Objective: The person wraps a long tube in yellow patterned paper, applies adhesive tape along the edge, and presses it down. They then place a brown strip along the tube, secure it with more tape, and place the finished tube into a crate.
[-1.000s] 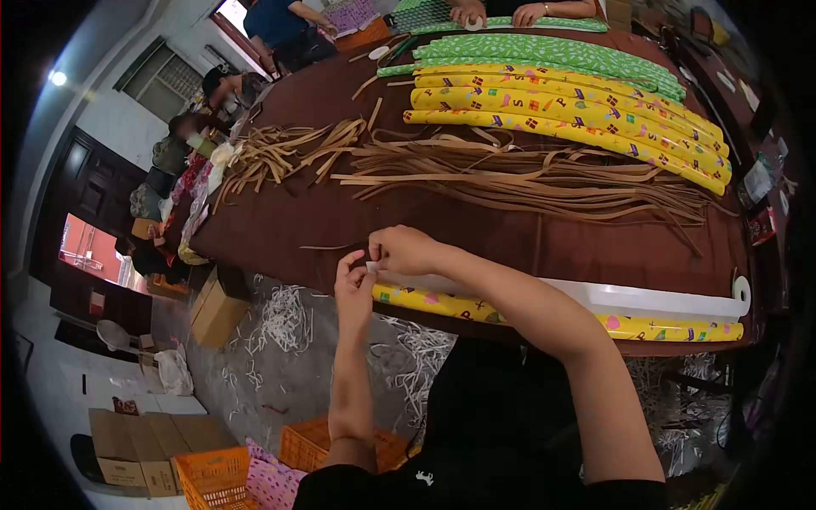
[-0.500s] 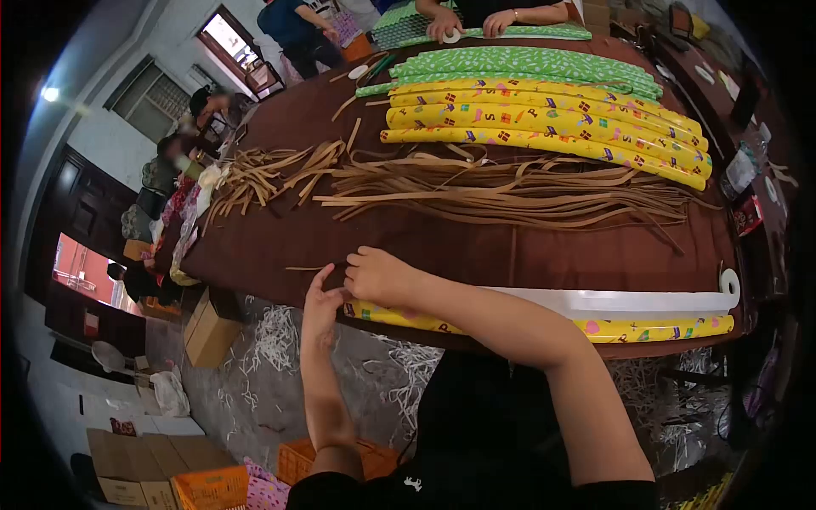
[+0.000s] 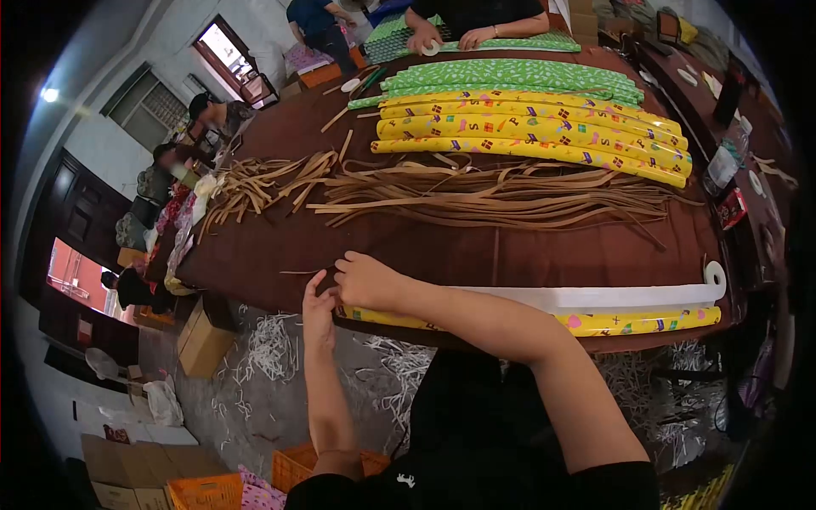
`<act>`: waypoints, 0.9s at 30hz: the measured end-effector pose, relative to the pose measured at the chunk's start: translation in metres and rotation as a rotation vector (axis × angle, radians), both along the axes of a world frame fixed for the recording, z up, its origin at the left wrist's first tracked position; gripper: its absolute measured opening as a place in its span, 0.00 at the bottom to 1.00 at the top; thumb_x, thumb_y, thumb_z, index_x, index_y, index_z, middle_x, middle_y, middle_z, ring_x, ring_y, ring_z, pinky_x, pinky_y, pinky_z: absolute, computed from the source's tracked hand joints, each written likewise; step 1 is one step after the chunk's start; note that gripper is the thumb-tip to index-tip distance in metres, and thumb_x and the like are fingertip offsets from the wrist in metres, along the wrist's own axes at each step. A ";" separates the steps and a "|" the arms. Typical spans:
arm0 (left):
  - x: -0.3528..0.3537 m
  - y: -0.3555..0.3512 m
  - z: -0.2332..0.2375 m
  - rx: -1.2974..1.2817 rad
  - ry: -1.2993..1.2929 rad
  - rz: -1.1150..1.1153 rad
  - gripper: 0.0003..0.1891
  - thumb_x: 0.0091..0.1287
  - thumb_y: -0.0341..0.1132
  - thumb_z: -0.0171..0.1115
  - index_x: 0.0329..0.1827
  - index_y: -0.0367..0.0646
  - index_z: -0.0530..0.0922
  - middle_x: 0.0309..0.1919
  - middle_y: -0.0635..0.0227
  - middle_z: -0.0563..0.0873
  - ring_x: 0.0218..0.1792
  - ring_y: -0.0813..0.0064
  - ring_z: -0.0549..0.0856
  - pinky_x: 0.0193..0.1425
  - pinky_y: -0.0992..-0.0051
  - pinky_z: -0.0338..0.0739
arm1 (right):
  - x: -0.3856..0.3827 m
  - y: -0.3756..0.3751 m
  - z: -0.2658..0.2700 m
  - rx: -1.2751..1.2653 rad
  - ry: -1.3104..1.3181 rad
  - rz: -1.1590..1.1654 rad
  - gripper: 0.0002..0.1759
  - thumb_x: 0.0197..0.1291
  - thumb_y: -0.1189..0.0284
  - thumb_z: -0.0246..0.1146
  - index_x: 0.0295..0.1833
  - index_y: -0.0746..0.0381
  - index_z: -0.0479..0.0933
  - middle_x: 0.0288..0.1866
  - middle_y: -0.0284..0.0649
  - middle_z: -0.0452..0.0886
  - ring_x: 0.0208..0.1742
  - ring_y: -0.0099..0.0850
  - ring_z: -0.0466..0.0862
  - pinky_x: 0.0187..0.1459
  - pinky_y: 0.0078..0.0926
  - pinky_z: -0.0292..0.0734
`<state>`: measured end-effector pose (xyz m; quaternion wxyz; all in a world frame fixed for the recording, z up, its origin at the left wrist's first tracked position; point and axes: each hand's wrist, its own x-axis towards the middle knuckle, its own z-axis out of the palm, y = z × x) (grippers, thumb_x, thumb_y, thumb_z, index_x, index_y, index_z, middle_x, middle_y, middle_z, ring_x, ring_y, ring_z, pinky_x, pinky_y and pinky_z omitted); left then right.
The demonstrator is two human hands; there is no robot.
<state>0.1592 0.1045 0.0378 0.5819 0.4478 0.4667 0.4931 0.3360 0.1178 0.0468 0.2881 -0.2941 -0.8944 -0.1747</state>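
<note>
A yellow patterned roll [image 3: 637, 323] lies along the near table edge, with a white strip [image 3: 595, 297] along its far side. The strip runs to a white tape roll [image 3: 715, 280] at the right. My left hand [image 3: 320, 308] is at the roll's left end, fingers bent and thumb side up. Touching or nearly touching it, my right hand [image 3: 367, 282] curls over the same end. What the fingertips of either hand hold is hidden. A thin brown strip [image 3: 297, 272] sticks out left of my hands.
Brown strips [image 3: 510, 195] lie across the table [image 3: 408, 246]. Behind them are yellow rolls [image 3: 527, 132] and green rolls [image 3: 510, 76]. A person's hands [image 3: 425, 37] work at the far side. Boxes [image 3: 204, 336] and shredded paper [image 3: 276, 348] are on the floor.
The view has shifted slightly, so the table's contents appear a little further left. Both my hands stay at the roll's left end. The person opposite still handles a green piece.
</note>
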 end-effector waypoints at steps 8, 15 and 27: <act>0.011 -0.011 0.006 0.035 0.068 0.028 0.32 0.63 0.17 0.59 0.72 0.44 0.63 0.43 0.63 0.85 0.45 0.76 0.83 0.54 0.77 0.74 | -0.006 0.002 -0.008 -0.262 0.099 -0.125 0.07 0.48 0.64 0.66 0.26 0.54 0.85 0.33 0.32 0.83 0.44 0.33 0.79 0.47 0.33 0.69; 0.016 -0.014 0.012 0.033 0.133 0.032 0.36 0.60 0.14 0.58 0.72 0.46 0.62 0.40 0.65 0.85 0.41 0.80 0.81 0.46 0.80 0.72 | -0.004 0.009 -0.003 -0.549 0.162 -0.166 0.13 0.53 0.60 0.64 0.26 0.57 0.85 0.32 0.34 0.84 0.42 0.34 0.80 0.47 0.35 0.70; 0.007 -0.003 -0.005 0.033 0.119 0.066 0.34 0.62 0.15 0.59 0.72 0.48 0.64 0.43 0.63 0.86 0.42 0.78 0.84 0.43 0.80 0.77 | 0.009 0.013 0.000 -0.555 0.220 -0.059 0.14 0.55 0.60 0.63 0.32 0.60 0.85 0.33 0.44 0.85 0.42 0.44 0.83 0.46 0.42 0.77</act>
